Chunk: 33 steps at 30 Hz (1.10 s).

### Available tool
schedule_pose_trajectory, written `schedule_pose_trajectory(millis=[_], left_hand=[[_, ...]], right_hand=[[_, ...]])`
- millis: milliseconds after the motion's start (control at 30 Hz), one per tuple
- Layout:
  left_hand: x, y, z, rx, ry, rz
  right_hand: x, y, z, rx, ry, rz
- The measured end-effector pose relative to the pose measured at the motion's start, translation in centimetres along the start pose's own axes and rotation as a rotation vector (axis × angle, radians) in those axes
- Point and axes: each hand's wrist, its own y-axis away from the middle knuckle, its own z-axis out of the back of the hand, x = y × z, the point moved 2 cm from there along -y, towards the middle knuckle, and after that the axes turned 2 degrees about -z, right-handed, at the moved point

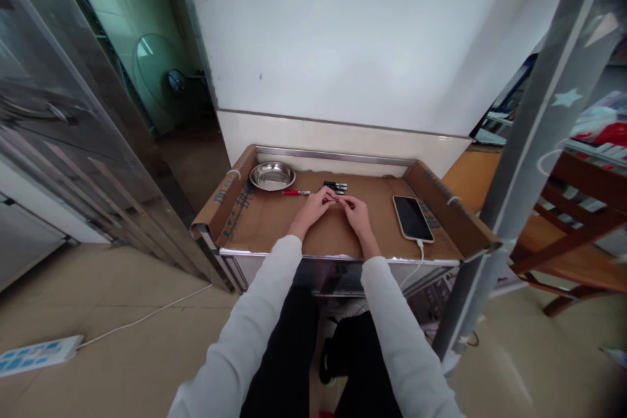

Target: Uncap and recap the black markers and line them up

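My left hand [313, 208] and my right hand [356, 212] meet over the middle of a cardboard-lined tray [274, 222]. Their fingertips are pinched together around a small thin thing, seemingly a pen, too small to name for sure. Just beyond the fingers lie a few black pens [336, 186]. A red pen [295, 192] lies to their left. A round steel bowl [272, 176] sits at the tray's far left. A phone [412, 217] with a dark screen lies face up at the right, its white cable [416, 261] hanging over the front edge.
The tray sits on a metal table against a white wall [343, 32]. A steel cabinet [73, 130] stands at the left and a metal post [519, 163] at the right, with a wooden chair [573, 235] behind it. A power strip [36, 353] lies on the floor.
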Motion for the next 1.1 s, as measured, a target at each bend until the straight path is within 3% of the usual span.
schedule_pose_trajectory(millis=[200, 400, 533, 667, 867, 1100], left_hand=[[-0.2, 0.0, 0.0, 0.027, -0.093, -0.024], [-0.6, 0.3, -0.2, 0.038, -0.511, 0.021], [-1.1, 0.3, -0.3, 0.104, -0.624, 0.052], [-1.3, 0.3, -0.3, 0.131, -0.679, 0.040], [-1.4, 0.4, -0.2, 0.149, -0.679, 0.028], [-1.0, 0.2, 0.0, 0.038, -0.558, 0.049]], right_hand=[[0.4, 0.1, -0.4, 0.068, 0.140, 0.059], [0.0, 0.1, 0.0, -0.060, 0.370, 0.061], [-0.3, 0.2, 0.6, -0.173, 0.381, -0.015], [-0.2, 0.5, 0.9, -0.251, 0.435, -0.089], [0.5, 1.0, 0.8, -0.266, 0.601, -0.153], [1.2, 1.0, 0.8, -0.273, 0.600, -0.036]])
